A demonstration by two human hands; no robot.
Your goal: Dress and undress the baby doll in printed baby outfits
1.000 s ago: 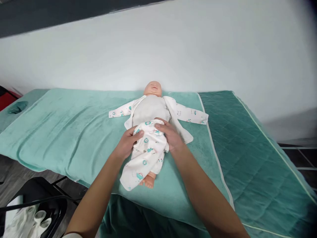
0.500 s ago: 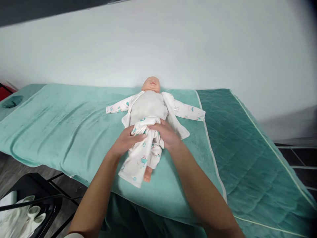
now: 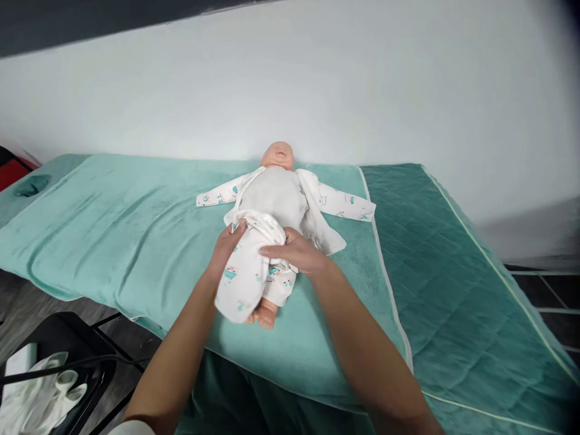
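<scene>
A baby doll [image 3: 277, 156] lies on its back on a light green towel [image 3: 127, 229], head toward the wall. Its white printed top [image 3: 338, 204] is spread open, sleeves out to both sides, showing a grey cloth torso [image 3: 274, 194]. White printed trousers [image 3: 247, 275] cover its legs, and bare feet [image 3: 261, 315] poke out below. My left hand [image 3: 226, 248] grips the trousers' waistband at the doll's left hip. My right hand [image 3: 294, 251] is closed on the waistband at the other side.
The towel covers a massage table with a darker green quilted cover [image 3: 457, 272] on the right. A white wall [image 3: 290, 90] runs behind. At lower left a black chair [image 3: 67, 362] holds white cloth items [image 3: 40, 396]. A face hole [image 3: 31, 186] shows at far left.
Both hands shifted on the waistband, bunching the trousers and pulling them toward the doll's left side. The trouser legs rode up and the feet show more.
</scene>
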